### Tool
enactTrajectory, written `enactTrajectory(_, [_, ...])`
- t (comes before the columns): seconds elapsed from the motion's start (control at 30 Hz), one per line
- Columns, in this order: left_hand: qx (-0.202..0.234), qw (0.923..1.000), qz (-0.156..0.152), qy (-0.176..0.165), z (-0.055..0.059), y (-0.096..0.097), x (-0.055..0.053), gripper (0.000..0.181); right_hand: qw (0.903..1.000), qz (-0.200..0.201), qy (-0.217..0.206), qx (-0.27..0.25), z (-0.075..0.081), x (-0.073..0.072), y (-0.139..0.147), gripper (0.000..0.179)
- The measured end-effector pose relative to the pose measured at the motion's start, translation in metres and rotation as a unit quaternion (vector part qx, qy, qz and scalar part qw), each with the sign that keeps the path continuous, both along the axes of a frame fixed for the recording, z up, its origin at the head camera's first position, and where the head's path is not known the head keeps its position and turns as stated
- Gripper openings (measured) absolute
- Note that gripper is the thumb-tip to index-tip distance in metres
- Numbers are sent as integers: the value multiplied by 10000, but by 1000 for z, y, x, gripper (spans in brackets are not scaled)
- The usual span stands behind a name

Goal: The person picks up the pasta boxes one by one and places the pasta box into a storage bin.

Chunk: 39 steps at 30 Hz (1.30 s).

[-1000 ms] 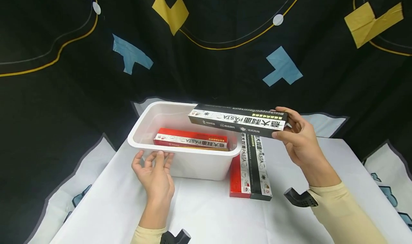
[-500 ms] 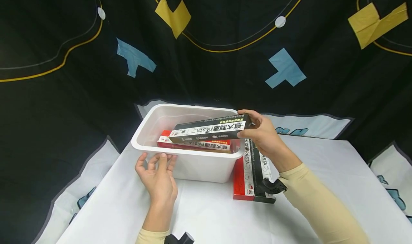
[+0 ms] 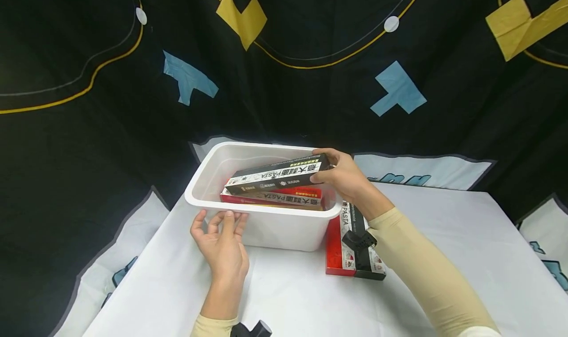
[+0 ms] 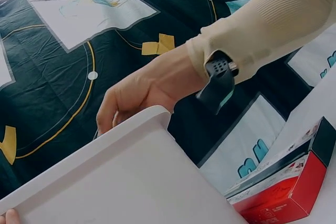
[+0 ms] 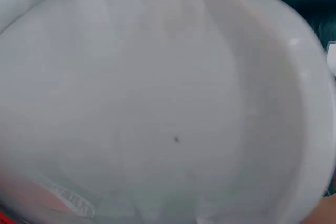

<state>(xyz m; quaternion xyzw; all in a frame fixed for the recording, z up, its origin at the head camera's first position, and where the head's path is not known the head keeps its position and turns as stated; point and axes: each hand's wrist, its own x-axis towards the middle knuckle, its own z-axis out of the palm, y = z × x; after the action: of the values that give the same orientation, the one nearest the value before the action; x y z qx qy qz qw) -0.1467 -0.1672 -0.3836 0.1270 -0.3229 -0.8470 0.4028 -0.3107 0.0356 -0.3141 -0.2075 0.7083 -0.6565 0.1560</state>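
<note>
A white plastic tub [image 3: 279, 231] stands on the table. My left hand [image 3: 224, 250] holds its near rim with bent fingers, palm upward. In the left wrist view one fingertip [image 4: 11, 217] shows against the rim. My right hand [image 3: 346, 176] pinches the right end of a black pasta box [image 3: 275, 175], thumb on the near side and fingers across the far side. That box slants down to the left inside the tub, its left end overlapping a red pasta box [image 3: 310, 191] lying there. In the right wrist view the tub's inner wall [image 5: 173, 77] fills most of the picture.
Right of the tub, another red pasta box [image 3: 334, 253] and another black pasta box [image 3: 363, 261] lie side by side on the white-covered table [image 3: 306, 297]. My right forearm partly covers them. A black curtain [image 3: 288, 105] hangs behind.
My right hand has carried the black pasta box leftward and down, from above the tub's right side into the tub. My left hand stays at the rim.
</note>
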Motion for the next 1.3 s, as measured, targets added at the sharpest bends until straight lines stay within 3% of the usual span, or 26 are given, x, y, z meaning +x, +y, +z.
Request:
enactTrajectory(0.2, [69, 10000, 18, 51, -1, 2, 0, 56, 9915, -105, 518, 1191, 3, -6, -6, 71])
enactTrajectory(0.4, [-35, 10000, 9, -26, 1, 2, -1, 55, 9638, -232, 1494, 2196, 6, -11, -13, 68])
enactTrajectory(0.53, [-108, 9999, 24, -99, 1, 1, -2, 56, 9461, -258, 1879, 2627, 8, -16, -15, 69])
enactTrajectory(0.73, [-144, 9998, 13, -159, 0, 3, -2, 57, 9306, -304, 2170, 2933, 9, -16, -13, 70])
enactTrajectory(0.9, [-121, 9998, -13, -153, -2, 3, 0, 57, 9240, -785, 2546, 2744, 2, -10, -9, 64])
enactTrajectory(1.0, [-132, 9998, -50, -169, -3, 3, 2, 58, 9286, -1077, 2659, 2352, -5, -5, -4, 57])
enactTrajectory(1.13, [-162, 9996, -109, -191, -3, 2, 2, 59, 9491, -1134, 2480, 1575, -17, 9, 8, 49])
enactTrajectory(1.3, [-171, 9997, -141, -144, -1, -1, 0, 58, 9599, -1200, 2443, 671, -24, 40, 26, 43])
